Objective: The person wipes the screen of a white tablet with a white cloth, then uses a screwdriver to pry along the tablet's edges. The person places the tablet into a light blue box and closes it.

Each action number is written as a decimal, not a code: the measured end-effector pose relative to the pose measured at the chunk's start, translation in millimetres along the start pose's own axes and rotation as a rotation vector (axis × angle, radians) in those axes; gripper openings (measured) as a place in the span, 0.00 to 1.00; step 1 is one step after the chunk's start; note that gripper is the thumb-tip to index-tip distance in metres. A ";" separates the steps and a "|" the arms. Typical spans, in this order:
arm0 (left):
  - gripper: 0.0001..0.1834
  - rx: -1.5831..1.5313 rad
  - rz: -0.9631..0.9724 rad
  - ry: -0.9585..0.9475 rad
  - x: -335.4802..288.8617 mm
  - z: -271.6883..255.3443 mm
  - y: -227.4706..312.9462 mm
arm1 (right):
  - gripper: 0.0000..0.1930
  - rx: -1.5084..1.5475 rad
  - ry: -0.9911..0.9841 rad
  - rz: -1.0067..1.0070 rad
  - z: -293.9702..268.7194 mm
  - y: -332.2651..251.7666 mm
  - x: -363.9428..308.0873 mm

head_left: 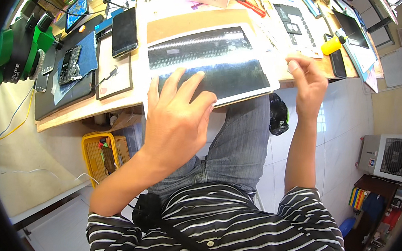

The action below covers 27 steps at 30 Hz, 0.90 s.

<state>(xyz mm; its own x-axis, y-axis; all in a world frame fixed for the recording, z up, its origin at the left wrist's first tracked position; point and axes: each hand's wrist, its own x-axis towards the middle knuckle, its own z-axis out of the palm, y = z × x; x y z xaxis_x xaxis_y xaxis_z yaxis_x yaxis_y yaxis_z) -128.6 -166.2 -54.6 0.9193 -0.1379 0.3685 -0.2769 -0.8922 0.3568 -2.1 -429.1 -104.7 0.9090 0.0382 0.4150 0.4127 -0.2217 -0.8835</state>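
Observation:
A white-framed tablet [233, 83] with a dark, glossy screen lies at the table's front edge, a tan board [171, 26] under its far side. Strong glare crosses the glass. My left hand [176, 111] rests on its near left part, fingers spread and fingertips touching the screen. Just off the tablet's right edge, my right hand [306, 79] is raised with thumb and forefinger pinched together. Something small and pale shows at those fingertips; its kind I cannot make out.
Left of the tablet lie a black phone [124, 32], an opened phone [70, 65] on blue cloth, and a green-black device [18, 57]. Red-handled pliers [251, 6] and a yellow bottle [333, 45] stand farther right. A yellow basket [94, 157] sits below the table.

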 end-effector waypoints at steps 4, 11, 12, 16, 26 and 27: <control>0.08 0.025 -0.003 -0.028 -9.0 17.1 -8.6 | 0.14 -0.068 -0.099 0.027 -0.8 -4.2 -26.0; 0.12 -0.093 -0.075 -0.073 -6.9 18.8 -22.8 | 0.29 -0.368 -0.353 -0.164 5.8 -26.8 -22.3; 0.14 -0.108 -0.073 -0.070 -6.9 21.8 -24.9 | 0.29 -0.416 -0.381 -0.154 5.7 -24.9 -22.4; 0.19 -0.085 -0.057 -0.059 -6.9 25.2 -25.2 | 0.29 -0.449 -0.414 -0.163 2.1 -22.8 -20.0; 0.40 0.129 -0.028 -0.101 -5.9 26.8 -47.5 | 0.33 -0.541 -0.468 -0.200 9.9 -24.3 -21.9; 0.43 0.153 -0.034 -0.120 -3.9 26.1 -49.4 | 0.33 -0.562 -0.470 -0.205 9.7 -24.4 -22.8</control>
<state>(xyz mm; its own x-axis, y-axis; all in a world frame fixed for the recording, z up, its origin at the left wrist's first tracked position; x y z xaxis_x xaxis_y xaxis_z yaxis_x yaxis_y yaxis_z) -111.1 -132.8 -96.1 0.9566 -0.1488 0.2506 -0.2080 -0.9509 0.2293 -32.3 -415.1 -94.8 0.7984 0.5150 0.3119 0.5986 -0.6234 -0.5030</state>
